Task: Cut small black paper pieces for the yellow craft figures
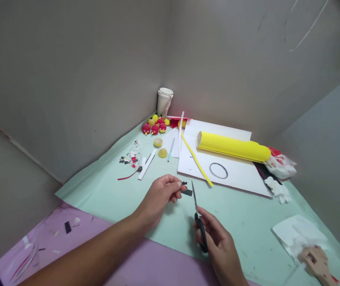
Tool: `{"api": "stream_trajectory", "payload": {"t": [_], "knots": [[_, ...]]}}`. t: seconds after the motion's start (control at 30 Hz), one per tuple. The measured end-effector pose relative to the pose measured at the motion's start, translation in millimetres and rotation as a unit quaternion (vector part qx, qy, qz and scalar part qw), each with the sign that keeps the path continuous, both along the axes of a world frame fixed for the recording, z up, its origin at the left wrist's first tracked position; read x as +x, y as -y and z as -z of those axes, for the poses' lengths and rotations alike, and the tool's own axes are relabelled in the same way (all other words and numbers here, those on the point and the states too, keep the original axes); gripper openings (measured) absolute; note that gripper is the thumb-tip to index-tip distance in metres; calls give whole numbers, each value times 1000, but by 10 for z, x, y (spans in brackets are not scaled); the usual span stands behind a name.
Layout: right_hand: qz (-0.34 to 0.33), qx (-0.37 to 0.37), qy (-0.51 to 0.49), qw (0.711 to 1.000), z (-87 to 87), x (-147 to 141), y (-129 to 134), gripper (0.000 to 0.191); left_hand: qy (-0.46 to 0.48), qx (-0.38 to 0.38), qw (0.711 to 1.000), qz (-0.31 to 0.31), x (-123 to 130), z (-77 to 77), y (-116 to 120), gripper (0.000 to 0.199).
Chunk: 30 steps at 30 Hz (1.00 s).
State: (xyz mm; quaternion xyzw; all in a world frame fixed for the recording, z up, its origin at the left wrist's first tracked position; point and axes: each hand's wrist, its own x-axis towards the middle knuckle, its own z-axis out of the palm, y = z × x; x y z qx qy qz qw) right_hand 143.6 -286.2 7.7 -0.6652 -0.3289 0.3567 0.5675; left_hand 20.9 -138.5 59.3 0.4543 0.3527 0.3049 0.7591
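Observation:
My left hand [166, 188] pinches a small black piece [184, 183] between thumb and fingertips, over the pale green sheet. Just below it is a black strip [187, 192]; whether the fingers also hold this strip is hard to make out. In my right hand [217, 238] is a pair of scissors [200, 226] with dark handles, blades pointing away from me and looking closed. The blade tips are a short gap to the right of the black pieces.
Left lie paper scraps [131, 157] and a white strip [147, 164]. Red and yellow round figures [154, 126] stand before a white cup [165, 99]. Right are white board [238, 178], yellow roll [232, 147], metal ring [218, 170], yellow strip [198, 161] and a glue gun [315, 262] on tissue.

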Motion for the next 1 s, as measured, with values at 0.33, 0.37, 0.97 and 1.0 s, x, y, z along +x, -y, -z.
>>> {"api": "stream_trajectory", "payload": {"t": [0.33, 0.37, 0.97, 1.0], "knots": [[-35, 15, 100, 994, 117, 10, 16, 39, 20, -22, 999, 17, 17, 38, 16, 16], [-37, 18, 104, 994, 122, 11, 17, 39, 18, -21, 999, 19, 18, 42, 17, 16], [-24, 23, 100, 994, 112, -4, 20, 39, -10, 14, 998, 61, 23, 68, 13, 15], [-22, 24, 99, 995, 113, -4, 19, 39, -9, 15, 998, 64, 23, 67, 11, 14]]}}
